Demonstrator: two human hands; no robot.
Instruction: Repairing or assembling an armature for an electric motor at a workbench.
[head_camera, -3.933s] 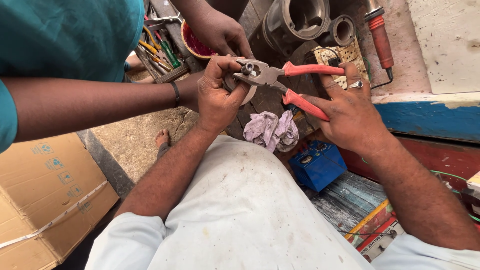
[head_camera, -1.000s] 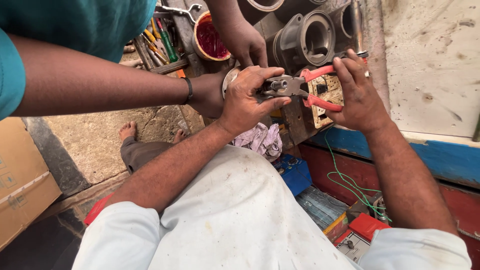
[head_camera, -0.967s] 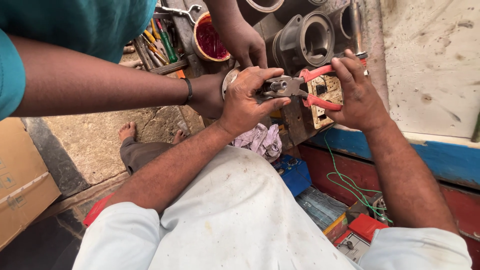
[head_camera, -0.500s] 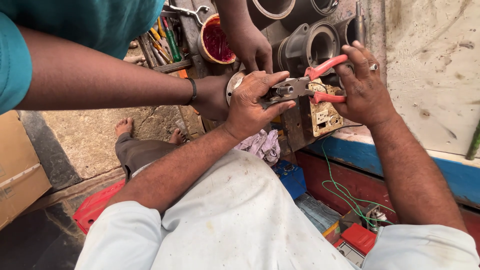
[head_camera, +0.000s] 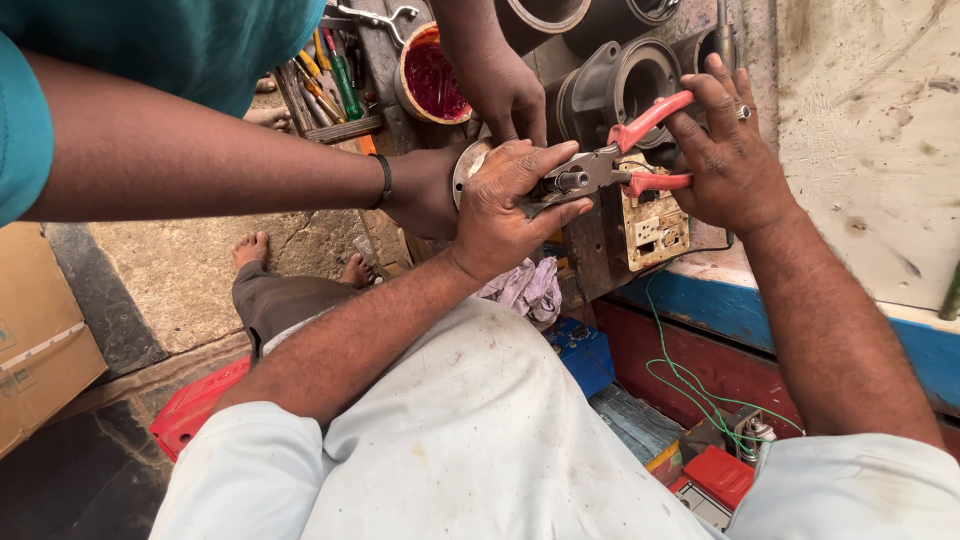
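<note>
right hand (head_camera: 725, 150) squeezes the red-handled pliers (head_camera: 620, 165), jaws biting the small metal shaft (head_camera: 565, 181) just beside the grey housing (head_camera: 620, 85); left hand (head_camera: 505, 205) clasps the part; shaft looks not yet free.

Soft, even daylight fills the scene, bright without harsh glare. Shadows gather at seven o'clock, near the dark floor. The centre is sharp; wide-angle stretch bends the edges at nine and four o'clock slightly.

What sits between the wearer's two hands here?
In the head view, red-handled pliers span the gap: the right hand grips the handles, the left hand covers the jaw end, where a small metal part shows.
</note>
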